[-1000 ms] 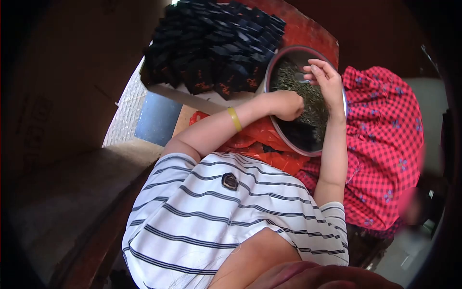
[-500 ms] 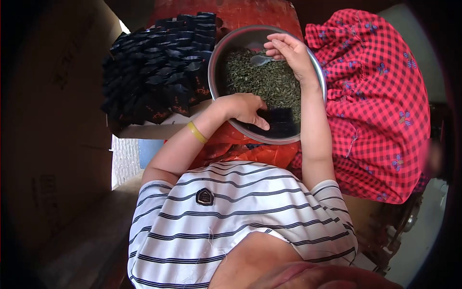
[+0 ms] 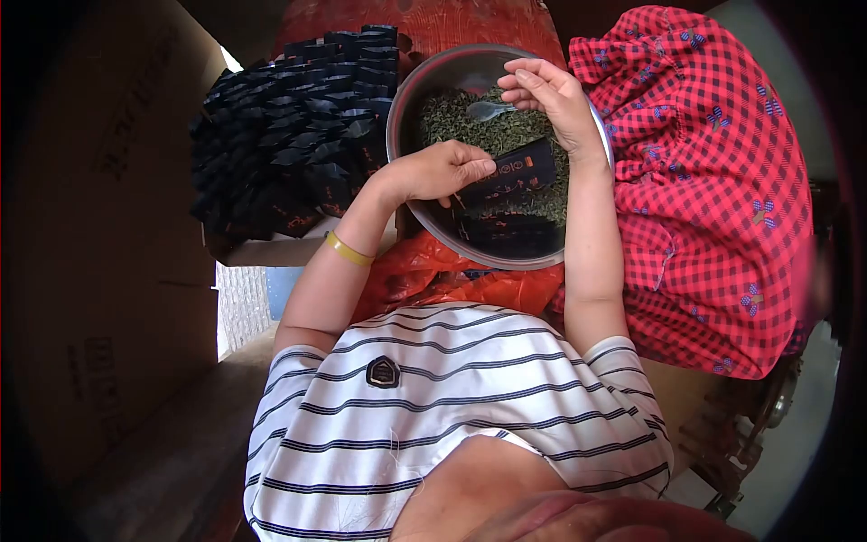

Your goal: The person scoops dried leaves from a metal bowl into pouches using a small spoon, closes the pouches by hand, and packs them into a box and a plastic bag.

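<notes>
A wide metal bowl (image 3: 397,117) holds dried green leaves (image 3: 515,129) and, at its near side, several dark packets (image 3: 515,235). My left hand (image 3: 433,173), with a yellow band on the wrist, pinches the left end of a black packet (image 3: 519,173) with orange print. That packet lies tilted over the leaves, above the other packets. Over the bowl's right side, my right hand (image 3: 555,99) is closed on a translucent spoon (image 3: 490,110), its bowl pointing left above the leaves. The spoon's handle is mostly hidden by the fingers.
Left of the bowl, a cardboard box (image 3: 271,250) is filled with upright black packets (image 3: 289,135). Red checked cloth (image 3: 695,199) bulges at the right. Orange-red plastic (image 3: 433,282) lies between the bowl and my striped shirt. A red surface (image 3: 433,23) lies behind.
My left hand has taken hold of a black packet and lifted it from the bowl's near side. My right hand stays over the bowl with the spoon. Earlier, the whole view shifted.
</notes>
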A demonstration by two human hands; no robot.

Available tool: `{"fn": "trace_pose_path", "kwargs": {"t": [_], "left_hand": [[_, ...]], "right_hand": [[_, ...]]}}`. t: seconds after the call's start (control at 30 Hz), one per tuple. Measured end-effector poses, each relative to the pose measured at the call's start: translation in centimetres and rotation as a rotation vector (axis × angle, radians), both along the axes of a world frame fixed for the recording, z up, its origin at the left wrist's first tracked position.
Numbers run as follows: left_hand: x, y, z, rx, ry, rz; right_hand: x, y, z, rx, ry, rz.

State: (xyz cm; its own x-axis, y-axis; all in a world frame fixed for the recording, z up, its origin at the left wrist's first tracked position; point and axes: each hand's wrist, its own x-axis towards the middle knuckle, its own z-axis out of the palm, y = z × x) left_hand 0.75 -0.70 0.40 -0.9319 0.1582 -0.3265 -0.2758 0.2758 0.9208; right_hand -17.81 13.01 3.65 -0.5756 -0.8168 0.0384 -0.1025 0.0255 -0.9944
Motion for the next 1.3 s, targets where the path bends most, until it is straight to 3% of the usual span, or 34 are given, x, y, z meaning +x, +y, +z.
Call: {"fn": "trace_pose_path", "kwargs": {"t": [0.1, 0.17, 0.23, 0.4, 0.5, 0.6, 0.67, 0.9, 1.03, 1.1, 1.17, 1.3], "left_hand": [[-0.2, 0.0, -0.7, 0.087, -0.009, 0.033], [0.0, 0.4, -1.1, 0.0, 0.144, -0.118], [0.0, 0.7, -0.6, -0.042, 0.064, -0.177], [-0.2, 0.3, -0.6, 0.461, 0.081, 0.369], [-0.3, 0.1, -0.5, 0.513, 0.149, 0.488], [-0.3, 0.6, -0.8, 0.54, 0.233, 0.645], [-0.3, 0.8, -0.7, 0.546, 0.262, 0.69], [-0.6, 0.5, -2.0, 0.436, 0.301, 0.699], [-0.4, 0.8, -1.6, 0.34, 0.317, 0.733], [-0.4, 1.0, -1.8, 0.295, 0.324, 0.724], [-0.6, 1.0, -2.5, 0.231, 0.464, 0.6], [-0.2, 0.2, -1.4, 0.412, 0.283, 0.467]], "right_hand": [[0.1, 0.0, 0.2, 0.001, -0.021, 0.018], [0.1, 0.1, 0.2, 0.01, -0.033, 0.029], [0.0, 0.2, 0.2, 0.022, -0.019, 0.052], [-0.3, 0.4, 0.3, -0.016, -0.014, -0.001], [0.2, 0.4, 0.6, 0.004, -0.035, -0.064], [0.4, 0.2, 0.6, -0.023, 0.33, -0.084], [1.3, -0.1, 0.5, 0.04, 0.392, -0.111], [3.0, -0.7, 1.8, -0.082, 0.75, -0.138], [2.8, -0.5, 1.7, -0.058, 0.678, -0.126], [2.2, 0.1, 1.6, 0.002, 0.602, 0.018], [2.2, 0.3, 1.5, 0.092, 0.609, 0.091], [2.6, 0.2, 1.8, 0.034, 0.558, 0.19]]}}
